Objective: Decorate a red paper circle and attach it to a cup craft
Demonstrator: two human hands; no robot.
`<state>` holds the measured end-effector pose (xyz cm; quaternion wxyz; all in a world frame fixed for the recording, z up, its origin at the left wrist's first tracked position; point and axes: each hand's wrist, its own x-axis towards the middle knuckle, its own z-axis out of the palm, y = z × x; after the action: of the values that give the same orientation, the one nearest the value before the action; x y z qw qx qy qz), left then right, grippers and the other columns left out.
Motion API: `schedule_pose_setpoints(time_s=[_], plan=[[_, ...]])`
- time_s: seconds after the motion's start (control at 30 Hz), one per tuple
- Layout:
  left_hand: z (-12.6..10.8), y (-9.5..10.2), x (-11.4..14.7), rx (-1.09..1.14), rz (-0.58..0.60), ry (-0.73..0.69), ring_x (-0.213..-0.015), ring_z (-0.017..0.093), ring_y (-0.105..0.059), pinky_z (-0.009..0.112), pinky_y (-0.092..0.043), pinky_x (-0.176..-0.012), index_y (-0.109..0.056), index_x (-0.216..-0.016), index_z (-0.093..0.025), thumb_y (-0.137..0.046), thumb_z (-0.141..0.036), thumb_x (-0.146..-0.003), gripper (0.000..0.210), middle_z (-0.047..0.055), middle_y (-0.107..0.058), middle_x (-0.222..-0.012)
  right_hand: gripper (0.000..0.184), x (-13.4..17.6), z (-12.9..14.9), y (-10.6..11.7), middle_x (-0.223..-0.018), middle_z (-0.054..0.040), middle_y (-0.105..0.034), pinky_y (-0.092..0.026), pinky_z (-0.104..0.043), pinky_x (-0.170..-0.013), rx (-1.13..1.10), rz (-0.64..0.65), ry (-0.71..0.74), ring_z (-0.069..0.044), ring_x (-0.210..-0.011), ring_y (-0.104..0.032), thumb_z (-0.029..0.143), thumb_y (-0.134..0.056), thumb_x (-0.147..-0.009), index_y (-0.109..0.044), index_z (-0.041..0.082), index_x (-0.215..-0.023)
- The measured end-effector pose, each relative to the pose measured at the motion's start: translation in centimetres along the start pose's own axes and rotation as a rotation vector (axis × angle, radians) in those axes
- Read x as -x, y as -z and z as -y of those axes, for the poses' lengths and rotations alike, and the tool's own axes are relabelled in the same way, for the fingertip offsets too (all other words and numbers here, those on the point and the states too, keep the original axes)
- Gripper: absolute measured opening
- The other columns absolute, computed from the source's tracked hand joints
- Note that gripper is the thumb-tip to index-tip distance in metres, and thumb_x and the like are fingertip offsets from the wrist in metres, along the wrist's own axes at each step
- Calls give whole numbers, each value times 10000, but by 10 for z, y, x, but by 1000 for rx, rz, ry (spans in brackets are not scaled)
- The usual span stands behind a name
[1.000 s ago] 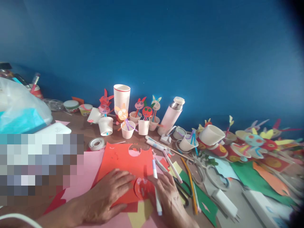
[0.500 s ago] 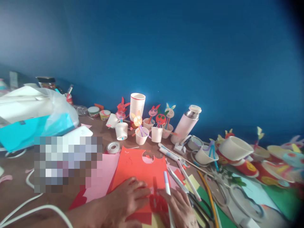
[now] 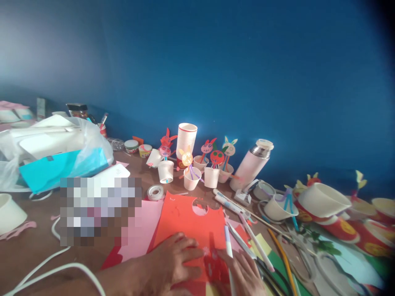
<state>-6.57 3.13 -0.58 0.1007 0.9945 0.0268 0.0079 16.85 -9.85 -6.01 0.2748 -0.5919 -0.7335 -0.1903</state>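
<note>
My left hand point(image 3: 168, 263) lies flat on a red-orange paper sheet point(image 3: 188, 218) with a round hole cut near its top edge. My right hand point(image 3: 243, 273) rests at the sheet's right side with a white marker pen point(image 3: 228, 248) held between its fingers. Between the two hands a small red paper piece point(image 3: 212, 263) stands up, blurred; which fingers touch it I cannot tell. A pink sheet point(image 3: 138, 230) lies under the red one on the brown table point(image 3: 37, 250).
Paper cups with paper animal faces on straws point(image 3: 191, 172) stand behind the sheet, beside a cup stack point(image 3: 186, 137) and a pale thermos point(image 3: 251, 164). A tape roll point(image 3: 155, 192), more pens, scissors point(image 3: 296, 250) and decorated cups lie right. A plastic bag point(image 3: 58, 152) and white cable point(image 3: 61, 269) are left.
The view has swung left and up, so both hands sit lower in the frame. The red paper piece between the hands has lifted off the sheet and now stands up.
</note>
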Motion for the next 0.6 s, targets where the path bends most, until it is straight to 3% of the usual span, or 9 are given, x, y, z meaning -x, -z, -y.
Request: schedule_pose_setpoints(time_s=[0.2,0.3,0.4,0.6], plan=[[1,-1,0,28,-18,-10,-1288,308,-467,549,-431,-1029,-538,-1250,-252,-725,-377,-800,503,31,-457,-1528,351,0,-3,-1,-938,-53,-783,-440,-406,-891,-21,-11,17,-250,-888,-743,337,-314,-1076,-557,237,-1309],[1,-6,0,30,-64,-1,-1271,302,-485,551,-422,-1021,-553,-1221,-258,-602,-479,-922,375,32,-470,-1509,337,-1,-3,0,-922,-67,-772,-434,-407,-891,-34,-6,14,-253,-889,-734,357,-362,-1067,-557,220,-1307],[1,-12,0,31,-132,13,-1263,297,-499,536,-413,-1007,-564,-1201,-262,-416,-553,-1005,380,49,-503,-1467,327,-1,-2,2,-930,-61,-773,-414,-419,-911,-85,-11,8,-244,-874,-736,368,-361,-1081,-553,211,-1295],[2,-13,1,38,-144,0,-1269,307,-499,534,-379,-1034,-550,-1213,-267,-449,-532,-983,366,61,-492,-1484,335,-3,1,5,-976,-61,-784,-399,-415,-920,-78,43,-12,-228,-894,-742,341,-279,-1105,-567,211,-1217]])
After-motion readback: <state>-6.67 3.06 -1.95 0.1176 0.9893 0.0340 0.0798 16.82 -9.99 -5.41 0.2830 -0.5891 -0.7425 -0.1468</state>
